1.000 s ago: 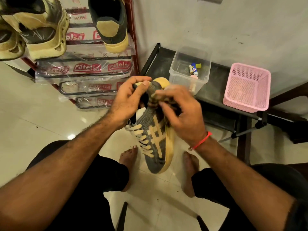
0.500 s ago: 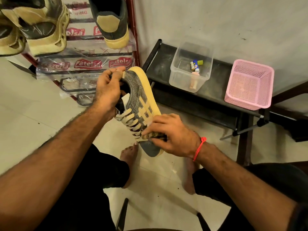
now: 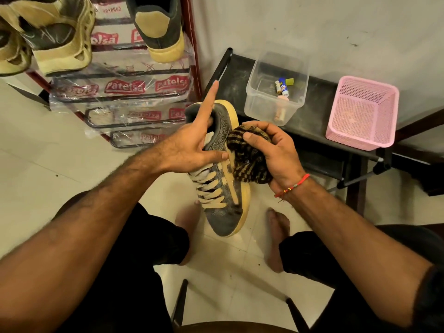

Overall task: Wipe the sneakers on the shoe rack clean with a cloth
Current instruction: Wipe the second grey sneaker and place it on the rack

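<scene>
In the head view I hold a grey sneaker [image 3: 225, 212] with a yellow sole and cream laces above the floor, toe towards me. My left hand [image 3: 189, 147] grips it at the collar: thumb across the side, some fingers inside the opening, forefinger sticking straight up. My right hand [image 3: 281, 152] clutches a bunched brown-and-tan striped cloth [image 3: 249, 159] against the sneaker's right side near the stripes. Two more sneakers [image 3: 60, 39] [image 3: 163, 27] sit on the red shoe rack [image 3: 192, 44] at upper left.
A low black bench [image 3: 312, 140] stands right of the rack. It carries a clear plastic box [image 3: 257, 102] with small tubes and a pink basket [image 3: 360, 114]. Plastic-wrapped rack shelves [image 3: 125, 87] lie below the sneakers. My bare feet [image 3: 276, 236] rest on pale tiles.
My right hand has carried the cloth from the toe up to the sneaker's middle side. My left hand has shifted from the heel to the collar, forefinger now raised. The sneaker sits lower.
</scene>
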